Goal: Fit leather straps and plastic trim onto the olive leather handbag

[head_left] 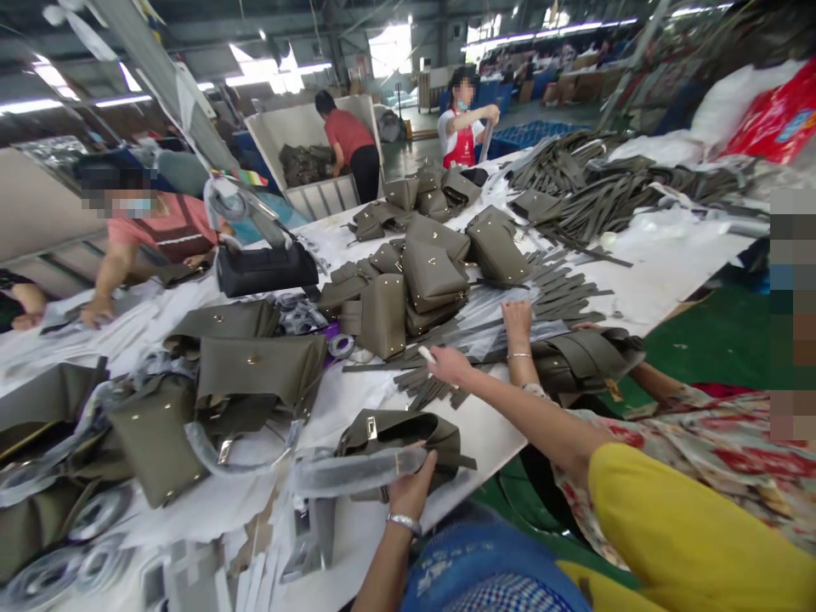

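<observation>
My left hand (pixel 411 489) is closed round a plastic-wrapped bag handle (pixel 357 473) near the table's front edge. Directly beside it lies an olive handbag (pixel 399 438) with a metal turn-lock, its top gaping. My right hand (pixel 450 365), at the end of a yellow sleeve, reaches across the table over a spread of olive straps (pixel 424 393). A small white object (pixel 427 354) sticks out from its fingers; its kind is not clear. Just beyond, a pile of olive bags (pixel 433 272) stands mid-table.
At my right, a co-worker's hand (pixel 518 319) rests among the straps, with another olive bag (pixel 583 357) nearby. More bags (pixel 255 365) and rolled wrapped handles (pixel 48 578) cover the left. A slanted metal post (pixel 172 102) rises there. Several people work beyond.
</observation>
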`<act>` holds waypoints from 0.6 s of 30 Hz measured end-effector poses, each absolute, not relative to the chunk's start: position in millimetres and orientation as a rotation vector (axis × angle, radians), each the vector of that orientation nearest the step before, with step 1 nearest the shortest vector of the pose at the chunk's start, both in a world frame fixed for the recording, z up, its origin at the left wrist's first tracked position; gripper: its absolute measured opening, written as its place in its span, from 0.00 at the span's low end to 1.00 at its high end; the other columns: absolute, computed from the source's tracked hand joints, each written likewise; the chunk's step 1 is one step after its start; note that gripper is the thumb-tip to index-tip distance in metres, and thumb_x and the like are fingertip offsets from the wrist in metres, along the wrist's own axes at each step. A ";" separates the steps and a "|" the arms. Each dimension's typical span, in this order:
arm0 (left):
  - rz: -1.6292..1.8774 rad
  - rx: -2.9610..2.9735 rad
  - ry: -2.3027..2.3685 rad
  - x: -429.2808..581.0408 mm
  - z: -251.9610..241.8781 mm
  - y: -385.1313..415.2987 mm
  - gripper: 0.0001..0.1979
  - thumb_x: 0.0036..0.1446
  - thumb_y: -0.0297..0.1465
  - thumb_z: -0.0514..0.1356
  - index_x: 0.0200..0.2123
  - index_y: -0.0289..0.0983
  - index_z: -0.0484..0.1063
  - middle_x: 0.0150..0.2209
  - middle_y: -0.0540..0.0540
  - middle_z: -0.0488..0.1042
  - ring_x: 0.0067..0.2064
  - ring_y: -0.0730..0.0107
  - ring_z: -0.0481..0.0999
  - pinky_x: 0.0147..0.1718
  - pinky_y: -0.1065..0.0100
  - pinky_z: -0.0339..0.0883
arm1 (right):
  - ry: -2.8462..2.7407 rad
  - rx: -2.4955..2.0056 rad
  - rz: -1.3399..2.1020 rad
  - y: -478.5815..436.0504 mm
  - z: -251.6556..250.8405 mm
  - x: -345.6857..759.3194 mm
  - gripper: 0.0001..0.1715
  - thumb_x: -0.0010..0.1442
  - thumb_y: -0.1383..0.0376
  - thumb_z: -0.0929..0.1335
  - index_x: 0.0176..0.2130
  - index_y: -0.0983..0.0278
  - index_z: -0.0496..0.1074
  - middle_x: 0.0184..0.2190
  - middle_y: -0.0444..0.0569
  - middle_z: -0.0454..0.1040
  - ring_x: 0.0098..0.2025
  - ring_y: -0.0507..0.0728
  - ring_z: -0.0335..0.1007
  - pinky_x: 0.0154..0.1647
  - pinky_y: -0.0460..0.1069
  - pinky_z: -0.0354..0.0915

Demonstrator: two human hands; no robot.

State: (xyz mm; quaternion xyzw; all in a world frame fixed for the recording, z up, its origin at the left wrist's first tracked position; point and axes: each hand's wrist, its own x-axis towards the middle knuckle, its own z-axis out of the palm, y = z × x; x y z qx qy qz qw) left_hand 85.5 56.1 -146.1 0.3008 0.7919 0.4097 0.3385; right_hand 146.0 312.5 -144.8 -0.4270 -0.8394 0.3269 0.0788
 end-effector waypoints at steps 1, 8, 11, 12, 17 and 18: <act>1.083 0.799 2.058 85.3 -145.4 59.9 0.15 0.46 0.39 0.64 0.37 0.38 0.77 0.41 0.40 0.79 0.51 0.50 0.73 0.59 0.49 0.56 | -2.402 -1.329 1.071 304.5 -142.0 155.9 0.11 0.56 0.62 0.65 0.38 0.67 0.68 0.33 0.57 0.74 0.39 0.63 0.71 0.41 0.55 0.64; 1.192 0.796 1.922 79.9 -154.8 70.1 0.21 0.39 0.43 0.68 0.35 0.36 0.78 0.39 0.39 0.80 0.49 0.46 0.75 0.58 0.49 0.58 | -1.616 -1.400 1.494 216.4 -124.7 234.3 0.17 0.61 0.55 0.58 0.43 0.64 0.63 0.20 0.41 0.62 0.20 0.51 0.62 0.21 0.46 0.63; 1.170 0.807 1.932 76.8 -158.1 72.1 0.23 0.39 0.45 0.68 0.36 0.34 0.78 0.40 0.38 0.80 0.50 0.45 0.74 0.58 0.48 0.57 | -1.286 -1.274 1.657 192.5 -117.8 256.9 0.17 0.59 0.55 0.62 0.44 0.62 0.64 0.23 0.41 0.63 0.22 0.49 0.62 0.22 0.44 0.62; 1.162 0.812 1.914 77.3 -156.3 71.7 0.23 0.40 0.44 0.67 0.37 0.34 0.78 0.40 0.38 0.80 0.50 0.46 0.74 0.58 0.49 0.58 | -1.142 -1.203 1.773 186.2 -115.0 263.6 0.17 0.58 0.55 0.64 0.43 0.62 0.65 0.23 0.41 0.62 0.21 0.48 0.60 0.21 0.43 0.60; 1.155 0.815 1.912 81.8 -146.6 70.2 0.18 0.42 0.41 0.67 0.35 0.34 0.78 0.39 0.38 0.80 0.48 0.50 0.76 0.57 0.50 0.59 | -0.940 -1.108 2.169 161.4 -112.7 276.7 0.19 0.53 0.52 0.70 0.33 0.65 0.68 0.16 0.33 0.48 0.15 0.44 0.39 0.14 0.41 0.40; 1.149 0.809 1.930 82.1 -147.0 70.0 0.18 0.43 0.40 0.67 0.35 0.34 0.78 0.39 0.39 0.80 0.48 0.50 0.76 0.56 0.51 0.60 | -1.012 -1.146 2.150 156.2 -114.0 274.9 0.20 0.54 0.50 0.70 0.32 0.65 0.68 0.15 0.33 0.47 0.15 0.44 0.38 0.14 0.42 0.39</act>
